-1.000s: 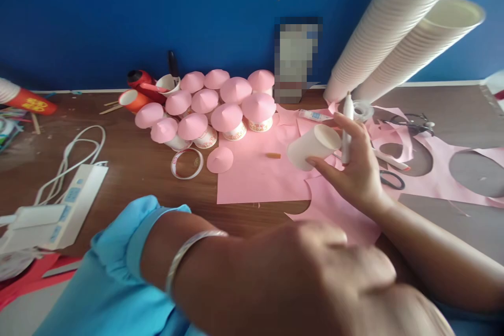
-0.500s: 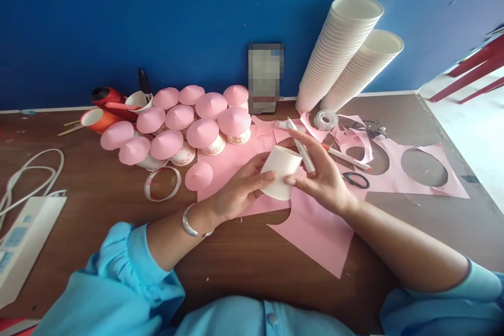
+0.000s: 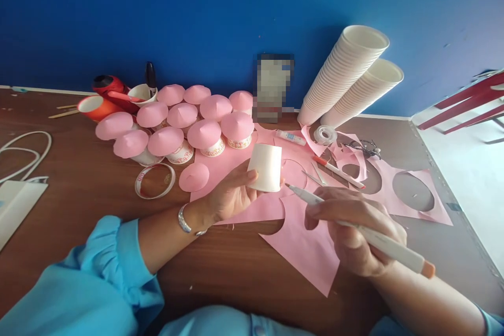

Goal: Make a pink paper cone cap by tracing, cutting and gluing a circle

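My left hand (image 3: 234, 191) grips a plain white paper cup (image 3: 265, 168), cut short and held up over the pink paper. In my right hand (image 3: 358, 228) is a white marker pen (image 3: 378, 241) with an orange end. Its uncapped tip points at the lower right edge of the cup, close by; I cannot tell whether it touches. Beneath both hands lie cut sheets of pink paper (image 3: 307, 241). A flat pink paper cone (image 3: 194, 177) and a white cup ring (image 3: 155, 180) rest to the left of my left hand.
Several pink-roofed cups (image 3: 205, 134) stand at the back left, beside an orange cup (image 3: 94, 110). Two tall stacks of white cups (image 3: 342, 79) lean against the blue wall. A tape roll (image 3: 325, 135), a red-capped marker (image 3: 338, 172) and a power strip (image 3: 21, 205) lie around.
My right hand has let go of the cup and moved right and down, turning the marker so its tip faces the cup. The left hand still holds the cup, now more upright.
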Demonstrator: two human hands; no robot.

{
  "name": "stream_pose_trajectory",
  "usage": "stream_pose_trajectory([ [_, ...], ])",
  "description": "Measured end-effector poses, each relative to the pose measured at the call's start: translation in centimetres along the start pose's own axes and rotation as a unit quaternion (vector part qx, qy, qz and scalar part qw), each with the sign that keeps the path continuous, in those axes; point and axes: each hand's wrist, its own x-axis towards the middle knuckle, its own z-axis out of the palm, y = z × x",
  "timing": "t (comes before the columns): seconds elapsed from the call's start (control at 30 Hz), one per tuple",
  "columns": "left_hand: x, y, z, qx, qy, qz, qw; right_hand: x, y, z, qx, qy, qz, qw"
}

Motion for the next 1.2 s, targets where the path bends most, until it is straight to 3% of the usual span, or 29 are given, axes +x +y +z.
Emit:
stream_pose_trajectory([
  [0.13,0.0,0.1,0.0,0.028,-0.018,0.005,0.999,0.4,0.3,0.4,0.005,0.032,-0.009,0.999],
  [0.23,0.1,0.0,-0.1,0.049,-0.009,0.001,0.999,0.8,0.4,0.6,0.001,0.013,-0.005,1.000],
  [0.4,0.4,-0.4,0.0,0.090,0.020,0.035,0.995,0.6,0.3,1.3,-0.053,-0.020,-0.080,0.995],
  [0.5,0.5,-0.3,0.1,0.104,-0.012,0.048,0.993,0.3,0.5,1.8,0.006,-0.015,-0.021,1.000],
  [0.6,0.5,-0.1,0.2,0.099,-0.007,0.038,0.994,0.2,0.5,2.1,0.082,0.000,0.032,0.996],
  [0.77,0.5,-0.1,0.2,0.112,0.011,0.035,0.993,0.3,0.1,2.2,-0.031,0.038,0.082,0.995],
  [0.83,0.6,-0.2,0.2,0.124,0.014,0.042,0.991,0.4,0.0,2.3,-0.068,0.033,0.064,0.995],
  [1.0,0.6,-0.2,0.3,0.132,0.007,0.052,0.990,0.7,0.4,2.5,-0.096,0.006,-0.061,0.993],
  [1.2,0.7,-0.2,0.3,0.118,-0.007,0.076,0.990,0.6,0.7,2.7,-0.125,0.025,-0.068,0.990],
])
